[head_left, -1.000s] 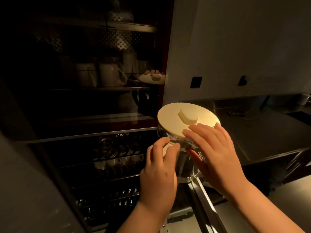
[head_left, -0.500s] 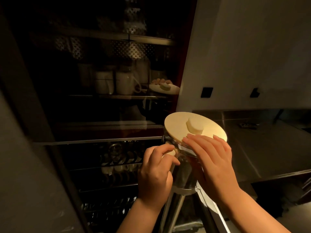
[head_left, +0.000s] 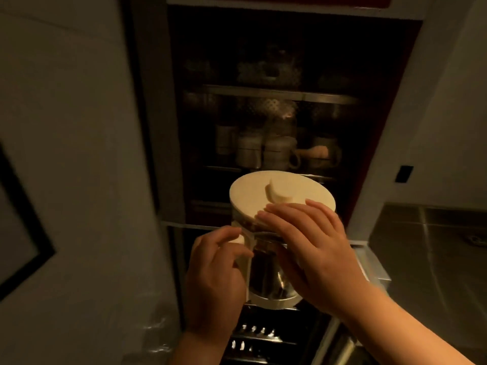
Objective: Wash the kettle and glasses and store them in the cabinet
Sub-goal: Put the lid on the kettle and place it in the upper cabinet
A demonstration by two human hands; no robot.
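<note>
A glass kettle (head_left: 266,275) with a pale round lid (head_left: 253,193) and a white base is held in front of the open cabinet (head_left: 276,96). My left hand (head_left: 213,275) is closed around its white handle on the left side. My right hand (head_left: 313,248) lies flat against the kettle's right side, fingers resting on the lid's near edge. The kettle's lower right is hidden behind my right hand. Mugs (head_left: 279,154) and cups stand on a dim cabinet shelf behind the lid.
A pulled-out wire rack (head_left: 253,335) with glassware sits below the kettle. A grey wall panel (head_left: 79,154) fills the left. A steel counter (head_left: 432,248) lies to the right, with a dark wall socket (head_left: 404,174) above it.
The view has swung to face the cabinet head-on, and the kettle now sits in front of its middle. Both hands keep the same hold on the kettle.
</note>
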